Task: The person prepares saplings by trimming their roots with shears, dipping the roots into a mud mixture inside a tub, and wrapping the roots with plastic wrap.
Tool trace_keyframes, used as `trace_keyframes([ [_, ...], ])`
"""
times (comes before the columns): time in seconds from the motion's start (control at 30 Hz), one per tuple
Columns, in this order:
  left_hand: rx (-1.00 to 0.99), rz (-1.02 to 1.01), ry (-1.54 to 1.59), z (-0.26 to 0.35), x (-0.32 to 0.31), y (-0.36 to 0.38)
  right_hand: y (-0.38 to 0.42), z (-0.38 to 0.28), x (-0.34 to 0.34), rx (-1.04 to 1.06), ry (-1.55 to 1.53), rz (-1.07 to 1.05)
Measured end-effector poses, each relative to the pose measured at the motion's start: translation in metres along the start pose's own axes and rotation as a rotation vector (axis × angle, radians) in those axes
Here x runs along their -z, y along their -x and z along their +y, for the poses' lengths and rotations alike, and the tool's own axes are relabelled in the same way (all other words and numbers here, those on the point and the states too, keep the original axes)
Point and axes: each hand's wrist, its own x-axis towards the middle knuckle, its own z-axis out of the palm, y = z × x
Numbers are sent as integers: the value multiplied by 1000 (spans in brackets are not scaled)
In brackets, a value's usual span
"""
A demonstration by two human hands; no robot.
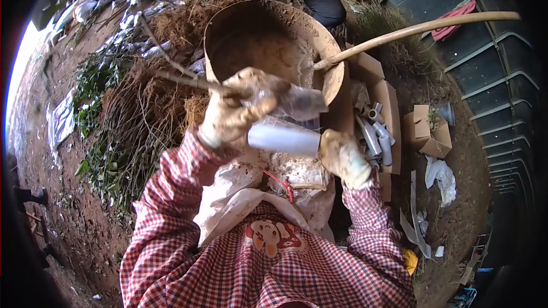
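Observation:
My left hand (242,105), in a soiled glove, is closed around the end of a thin woody plant stem (182,80), which runs off to the upper left. Clear plastic film (305,102) is bunched at that end and sticks out to the right past my fingers. My right hand (345,159), also gloved, grips the right end of a whitish roll of plastic film (283,140). The roll lies just below my left hand, and film shows between the two. Below them, a dirty white sack (228,194) with a red tie (282,185) covers my lap.
A large round tub (214,28) with soil inside and a wooden handle (422,31) stands ahead. Bare-rooted plants (137,131) are heaped at left. At right, a cardboard box (391,120) holds several film rolls (371,137). Another person (325,5) sits beyond the tub.

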Motion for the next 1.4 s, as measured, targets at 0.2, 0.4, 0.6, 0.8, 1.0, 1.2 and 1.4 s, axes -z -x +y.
trace_keyframes([
  [0.2, 124, 90, -44, 12, 55, 27, 2, 128, -66, -133, 2341, -791],
  [0.4, 13, 117, -590, -13, -4, 41, -20, 131, -21, 376, 2088, -69],
  [0.6, -27, 416, -147, -42, -21, 54, -64, 138, 41, 592, 2002, -263],
  [0.8, 300, 487, -515, -19, -17, 52, -78, 101, 85, 464, 1678, -330],
  [1.0, 55, 396, -494, -65, -1, 60, -42, 155, 44, 662, 1350, 12],
  [1.2, -62, 304, -1132, -78, -25, 53, -79, 103, 24, 948, 1704, -283],
  [1.4, 77, 359, -1143, -87, -27, 53, -98, 33, -24, 1287, 2033, -309],
])
